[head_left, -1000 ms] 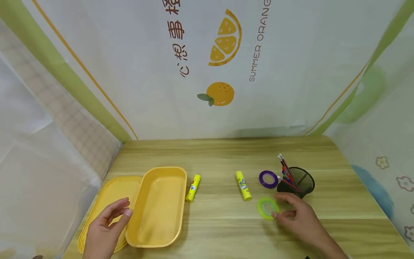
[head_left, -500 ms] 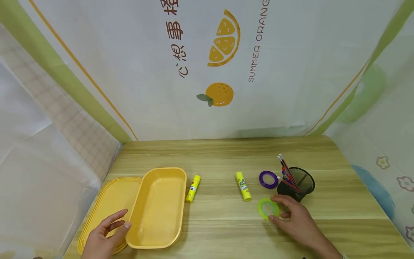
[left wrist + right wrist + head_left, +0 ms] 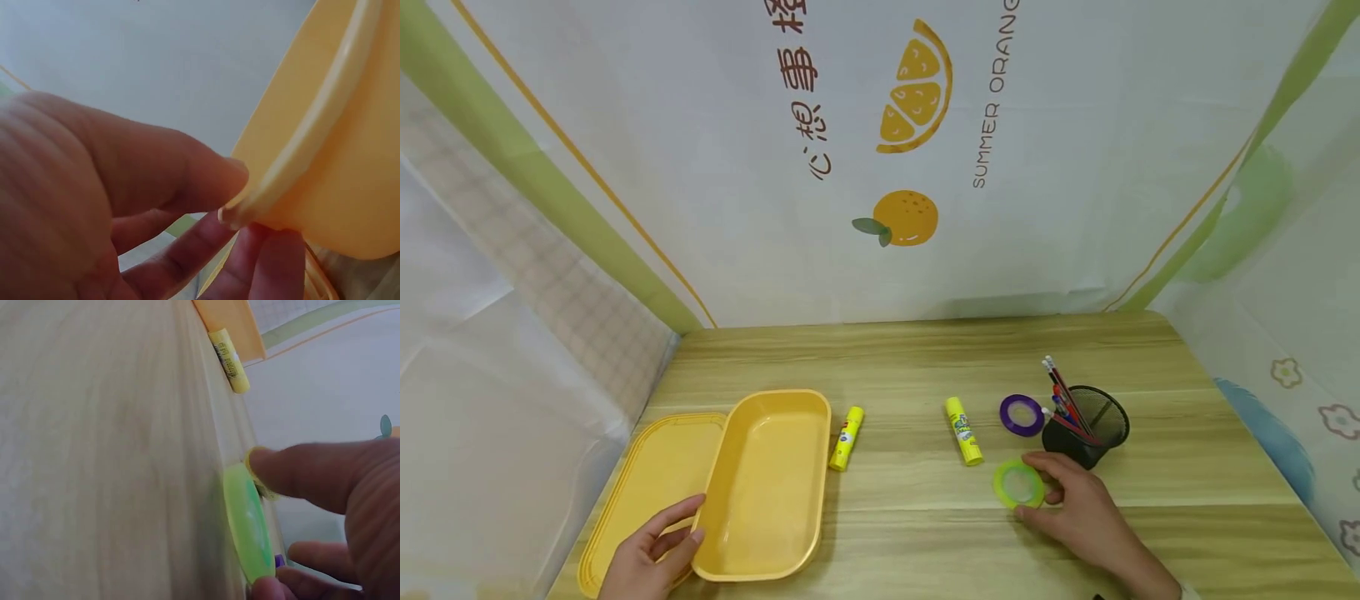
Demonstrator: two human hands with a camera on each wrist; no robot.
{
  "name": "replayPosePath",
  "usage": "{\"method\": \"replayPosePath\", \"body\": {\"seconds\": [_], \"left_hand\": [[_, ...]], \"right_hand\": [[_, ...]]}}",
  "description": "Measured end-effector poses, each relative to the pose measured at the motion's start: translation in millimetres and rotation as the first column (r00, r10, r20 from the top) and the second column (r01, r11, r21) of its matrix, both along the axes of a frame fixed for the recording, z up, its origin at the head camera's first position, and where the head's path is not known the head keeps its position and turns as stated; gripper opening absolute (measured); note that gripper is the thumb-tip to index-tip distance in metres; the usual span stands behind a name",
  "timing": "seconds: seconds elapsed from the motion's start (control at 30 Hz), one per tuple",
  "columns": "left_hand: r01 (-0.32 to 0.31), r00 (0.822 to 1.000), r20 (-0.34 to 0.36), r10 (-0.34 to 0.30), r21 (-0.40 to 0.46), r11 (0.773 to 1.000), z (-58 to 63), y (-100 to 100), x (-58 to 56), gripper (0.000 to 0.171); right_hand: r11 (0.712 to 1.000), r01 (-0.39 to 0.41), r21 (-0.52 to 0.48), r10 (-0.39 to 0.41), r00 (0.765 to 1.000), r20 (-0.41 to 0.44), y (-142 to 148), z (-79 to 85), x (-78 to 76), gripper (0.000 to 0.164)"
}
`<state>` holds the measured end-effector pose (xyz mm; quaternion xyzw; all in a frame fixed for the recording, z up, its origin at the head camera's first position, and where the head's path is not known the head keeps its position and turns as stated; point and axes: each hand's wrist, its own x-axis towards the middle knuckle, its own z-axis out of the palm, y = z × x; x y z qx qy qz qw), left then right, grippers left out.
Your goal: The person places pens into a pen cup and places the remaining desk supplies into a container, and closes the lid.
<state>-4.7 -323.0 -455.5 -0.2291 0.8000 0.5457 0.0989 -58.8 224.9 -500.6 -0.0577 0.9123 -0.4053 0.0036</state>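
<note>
My left hand (image 3: 651,550) is at the left wall of a yellow plastic box (image 3: 767,492). In the left wrist view the thumb lies over the box's rim (image 3: 319,119), with fingers bent beneath it. A flat yellow lid (image 3: 655,475) lies partly under that hand and beside the box. My right hand (image 3: 1078,517) spans a lime-green roll of tape (image 3: 997,485), thumb at its near edge and index finger at its far edge. In the right wrist view the green roll (image 3: 240,519) sits between thumb and fingertips, low over the wood.
Two yellow glue sticks lie on the wooden table: one glue stick (image 3: 847,439) right of the box, another glue stick (image 3: 964,432) near the middle. A purple roll of tape (image 3: 1009,423) is beside a black mesh pen holder (image 3: 1078,450) with pencils and pens, lying tilted.
My left hand has come down and right onto the box's rim. My right hand has moved slightly left, its fingers closing around the green roll of tape.
</note>
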Motion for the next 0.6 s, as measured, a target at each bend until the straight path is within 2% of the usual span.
{"method": "replayPosePath", "body": {"seconds": [0.27, 0.43, 0.6], "left_hand": [[-0.035, 0.999, 0.010, 0.035, 0.061, 0.998, -3.0, 1.9, 0.3, 0.045], [-0.051, 0.999, 0.019, 0.050, 0.049, 0.998, -4.0, 3.6, 0.0, 0.041], [-0.060, 0.998, 0.018, 0.060, 0.036, 0.998, -6.0, 4.7, -0.4, 0.039]], "right_hand": [[0.999, -0.005, 0.046, 0.007, 1.000, -0.029, -3.6, -6.4, -1.6, 0.081], [0.994, -0.011, 0.106, 0.019, 0.997, -0.077, -3.9, -8.8, -2.1, 0.081], [0.993, -0.011, 0.121, 0.022, 0.996, -0.090, -4.9, -8.3, -2.1, 0.079]]}}
